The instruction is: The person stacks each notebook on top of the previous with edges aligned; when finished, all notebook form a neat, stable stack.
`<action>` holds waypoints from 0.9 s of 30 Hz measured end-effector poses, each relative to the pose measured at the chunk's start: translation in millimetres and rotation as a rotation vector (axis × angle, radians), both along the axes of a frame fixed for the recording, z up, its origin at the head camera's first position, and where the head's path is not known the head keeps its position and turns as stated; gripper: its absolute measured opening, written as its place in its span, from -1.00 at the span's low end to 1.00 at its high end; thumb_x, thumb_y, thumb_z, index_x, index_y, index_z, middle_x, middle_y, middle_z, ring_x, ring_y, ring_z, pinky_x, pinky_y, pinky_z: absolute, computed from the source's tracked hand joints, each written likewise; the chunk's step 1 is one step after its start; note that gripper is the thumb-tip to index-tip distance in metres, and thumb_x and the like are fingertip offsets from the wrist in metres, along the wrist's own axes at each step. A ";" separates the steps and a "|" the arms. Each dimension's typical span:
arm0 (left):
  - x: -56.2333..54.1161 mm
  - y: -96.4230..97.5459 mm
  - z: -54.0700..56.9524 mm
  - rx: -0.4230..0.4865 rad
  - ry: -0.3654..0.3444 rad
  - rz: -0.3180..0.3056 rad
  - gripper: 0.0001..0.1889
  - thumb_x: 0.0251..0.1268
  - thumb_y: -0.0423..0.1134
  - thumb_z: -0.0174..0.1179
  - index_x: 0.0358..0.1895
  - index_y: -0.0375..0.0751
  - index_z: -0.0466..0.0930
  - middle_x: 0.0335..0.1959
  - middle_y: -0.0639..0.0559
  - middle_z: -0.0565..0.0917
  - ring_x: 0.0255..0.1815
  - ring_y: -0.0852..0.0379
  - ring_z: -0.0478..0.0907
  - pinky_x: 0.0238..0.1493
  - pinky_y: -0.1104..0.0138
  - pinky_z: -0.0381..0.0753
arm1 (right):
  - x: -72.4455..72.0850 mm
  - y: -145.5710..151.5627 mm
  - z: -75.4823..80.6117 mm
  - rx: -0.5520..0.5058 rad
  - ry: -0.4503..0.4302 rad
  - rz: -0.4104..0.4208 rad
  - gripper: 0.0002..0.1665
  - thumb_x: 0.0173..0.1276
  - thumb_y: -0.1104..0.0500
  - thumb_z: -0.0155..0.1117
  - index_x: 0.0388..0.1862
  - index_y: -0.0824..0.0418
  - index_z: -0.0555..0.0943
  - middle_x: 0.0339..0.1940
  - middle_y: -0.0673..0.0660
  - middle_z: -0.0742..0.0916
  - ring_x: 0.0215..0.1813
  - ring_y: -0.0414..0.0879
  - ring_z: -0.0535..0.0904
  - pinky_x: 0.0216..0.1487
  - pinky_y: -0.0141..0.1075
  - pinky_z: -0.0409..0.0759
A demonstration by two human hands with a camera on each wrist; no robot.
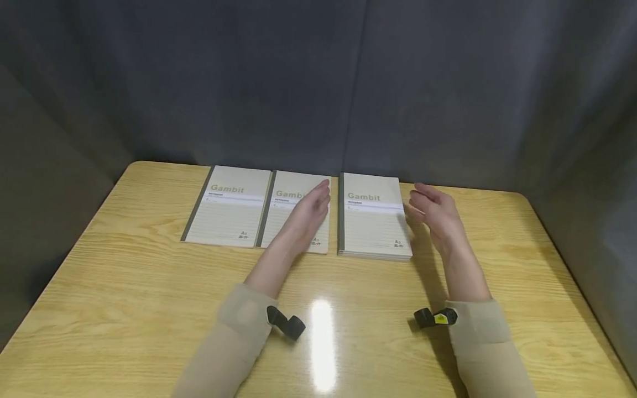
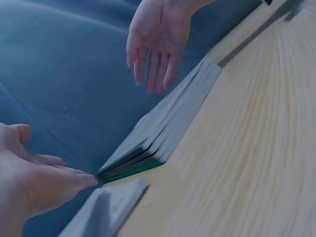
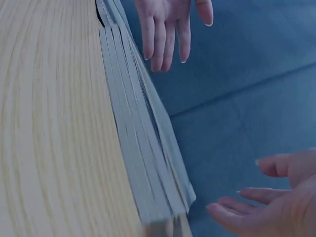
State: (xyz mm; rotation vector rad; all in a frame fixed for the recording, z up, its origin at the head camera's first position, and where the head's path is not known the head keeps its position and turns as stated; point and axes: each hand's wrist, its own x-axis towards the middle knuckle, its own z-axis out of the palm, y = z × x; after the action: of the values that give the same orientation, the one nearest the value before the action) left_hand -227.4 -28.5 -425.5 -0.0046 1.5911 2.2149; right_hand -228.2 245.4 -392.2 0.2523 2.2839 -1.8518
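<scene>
A stack of several grey-white "Gambit" notebooks [image 1: 373, 229] with dark spines lies right of the table's middle. My left hand [image 1: 304, 218] hovers over the single middle notebook [image 1: 276, 216], just left of the stack, fingers extended and palm turned inward. On the stack's other side, my right hand [image 1: 438, 213] is held beside its right edge with loosely bent fingers, holding nothing. The two palms face each other across the stack [image 2: 185, 111] in the left wrist view. From the right wrist, the stack's layered page edges [image 3: 133, 128] show slightly uneven.
Another single notebook [image 1: 226, 213] lies at the left, alongside the middle one. The wooden table [image 1: 124, 309] ends at a dark grey fabric partition [image 1: 278, 83] close behind the notebooks. Black wrist cameras [image 1: 286, 323] sit on both sleeves.
</scene>
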 end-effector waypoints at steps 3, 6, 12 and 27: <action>-0.1 -18.6 8.4 0.036 0.011 0.024 -0.33 0.67 0.06 -0.21 0.70 0.00 -0.11 0.75 0.00 -0.05 0.76 0.08 -0.11 0.76 0.29 -0.08 | 2.0 -11.5 7.8 -0.064 0.083 -0.063 -0.28 0.66 0.06 0.00 0.67 0.27 0.13 0.68 0.29 0.25 0.66 0.13 0.26 0.66 0.00 0.30; 1.9 -44.1 15.7 0.030 0.030 0.048 -0.36 0.68 0.01 -0.20 0.69 0.01 -0.07 0.73 -0.03 0.02 0.75 0.04 -0.05 0.76 0.26 -0.04 | 2.3 -33.6 12.9 -0.149 0.140 -0.093 -0.33 0.65 0.05 0.04 0.62 0.26 0.24 0.61 0.30 0.36 0.60 0.14 0.35 0.61 -0.02 0.40; 12.3 -89.5 22.1 -0.103 0.060 0.099 -0.37 0.68 -0.04 -0.19 0.69 0.00 -0.03 0.69 -0.06 0.13 0.71 0.02 0.10 0.74 0.24 0.08 | 4.1 -89.2 11.6 -0.243 0.142 -0.060 -0.38 0.66 0.02 0.04 0.55 0.30 0.34 0.51 0.34 0.49 0.55 0.21 0.43 0.52 -0.02 0.53; 17.0 -125.2 11.8 -0.290 0.061 0.094 -0.33 0.67 0.03 -0.24 0.71 -0.01 -0.14 0.73 -0.05 -0.01 0.76 0.04 -0.08 0.78 0.21 -0.10 | 12.9 -168.1 -10.2 -0.192 0.027 0.081 -0.23 0.65 -0.22 -0.06 0.63 0.15 0.21 0.65 0.17 0.32 0.72 0.13 0.08 0.70 0.12 0.18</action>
State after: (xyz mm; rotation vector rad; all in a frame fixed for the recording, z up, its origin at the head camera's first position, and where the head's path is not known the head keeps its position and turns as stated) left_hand -210.4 -153.7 -413.7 -0.0971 1.9701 2.0479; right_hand -215.3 77.3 -402.4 0.1046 2.0803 -2.0260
